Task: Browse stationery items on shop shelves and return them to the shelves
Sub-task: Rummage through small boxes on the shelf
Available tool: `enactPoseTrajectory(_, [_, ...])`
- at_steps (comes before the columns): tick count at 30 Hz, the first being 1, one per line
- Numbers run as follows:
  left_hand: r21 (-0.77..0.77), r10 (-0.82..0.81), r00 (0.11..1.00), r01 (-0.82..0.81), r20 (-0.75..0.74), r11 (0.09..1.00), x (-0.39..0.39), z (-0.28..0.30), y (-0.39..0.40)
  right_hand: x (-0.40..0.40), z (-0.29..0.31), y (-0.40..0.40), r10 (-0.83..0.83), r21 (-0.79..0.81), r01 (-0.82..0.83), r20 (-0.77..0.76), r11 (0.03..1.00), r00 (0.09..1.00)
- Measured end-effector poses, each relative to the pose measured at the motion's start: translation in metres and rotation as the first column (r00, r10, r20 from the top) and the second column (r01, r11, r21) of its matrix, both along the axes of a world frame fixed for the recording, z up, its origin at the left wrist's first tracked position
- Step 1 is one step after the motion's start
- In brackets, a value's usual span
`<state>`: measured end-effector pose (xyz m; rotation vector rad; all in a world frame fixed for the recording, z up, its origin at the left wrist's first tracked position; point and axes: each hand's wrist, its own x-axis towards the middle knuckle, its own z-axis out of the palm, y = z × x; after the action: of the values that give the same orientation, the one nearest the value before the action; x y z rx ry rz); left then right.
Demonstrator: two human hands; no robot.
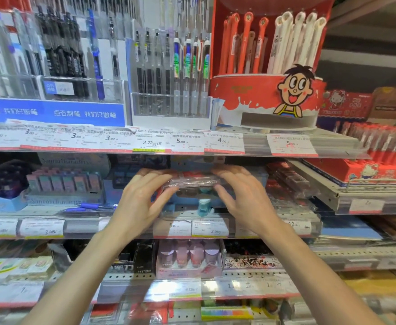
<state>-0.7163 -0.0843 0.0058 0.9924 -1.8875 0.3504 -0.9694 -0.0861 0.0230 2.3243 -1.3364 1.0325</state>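
A clear plastic-wrapped stationery pack with red and pink contents sits level in the second shelf bay, just under the upper shelf edge. My left hand grips its left end, fingers over the top and thumb underneath. My right hand grips its right end the same way. A small teal item stands on the shelf right below the pack.
Pen displays and a red cartoon pen stand fill the upper shelf. Price tag rails line each shelf edge. Pastel boxes lie left of the pack, red Hello Kitty boxes on the right, correction tapes on the shelf below.
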Motion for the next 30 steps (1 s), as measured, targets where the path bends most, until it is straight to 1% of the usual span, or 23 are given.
enactPoseTrajectory(3, [0.0, -0.053, 0.998, 0.053, 0.044, 0.999, -0.019, 0.001, 0.0, -0.023, -0.008, 0.008, -0.014, -0.07, 0.014, -0.003, 0.997, 1.0])
enactPoseTrajectory(6, [0.046, -0.099, 0.991, 0.095, 0.093, 0.994, -0.044, 0.002, -0.002, -0.051, -0.011, 0.02, -0.035, -0.079, 0.035, 0.001, 0.996, 0.999])
enactPoseTrajectory(8, [0.08, -0.103, 0.987, 0.093, 0.124, 0.992, -0.064, 0.004, -0.003, -0.07, -0.012, 0.029, -0.058, -0.099, 0.059, 0.007, 0.993, 0.998])
enactPoseTrajectory(12, [0.164, -0.054, 0.983, 0.025, 0.173, 0.986, -0.101, 0.009, -0.005, -0.108, -0.015, 0.043, -0.19, -0.166, 0.196, 0.05, 0.966, 0.98])
enactPoseTrajectory(15, [0.246, -0.036, 0.966, -0.029, 0.256, 0.969, -0.119, 0.014, -0.009, -0.132, -0.017, 0.05, -0.325, -0.171, 0.338, 0.1, 0.926, 0.941])
enactPoseTrajectory(18, [0.33, -0.012, 0.943, -0.104, 0.333, 0.938, -0.133, 0.018, -0.018, -0.144, -0.017, 0.051, -0.419, -0.179, 0.435, 0.123, 0.882, 0.9])
enactPoseTrajectory(21, [0.379, 0.005, 0.922, -0.164, 0.386, 0.911, -0.142, 0.018, -0.029, -0.143, -0.016, 0.045, -0.488, -0.162, 0.504, 0.127, 0.849, 0.863])
enactPoseTrajectory(24, [0.416, 0.003, 0.912, -0.19, 0.41, 0.889, -0.145, 0.018, -0.035, -0.138, -0.013, 0.033, -0.536, -0.127, 0.546, 0.108, 0.828, 0.837])
enactPoseTrajectory(27, [0.412, -0.005, 0.903, -0.191, 0.429, 0.891, -0.146, 0.018, -0.037, -0.13, -0.009, 0.022, -0.585, -0.099, 0.592, 0.092, 0.8, 0.806])
enactPoseTrajectory(29, [0.407, -0.011, 0.903, -0.183, 0.428, 0.895, -0.145, 0.018, -0.037, -0.123, -0.006, 0.015, -0.622, -0.062, 0.624, 0.049, 0.779, 0.782])
enactPoseTrajectory(30, [0.406, -0.012, 0.904, -0.18, 0.427, 0.896, -0.145, 0.018, -0.037, -0.119, -0.006, 0.012, -0.635, -0.037, 0.634, -0.002, 0.772, 0.773])
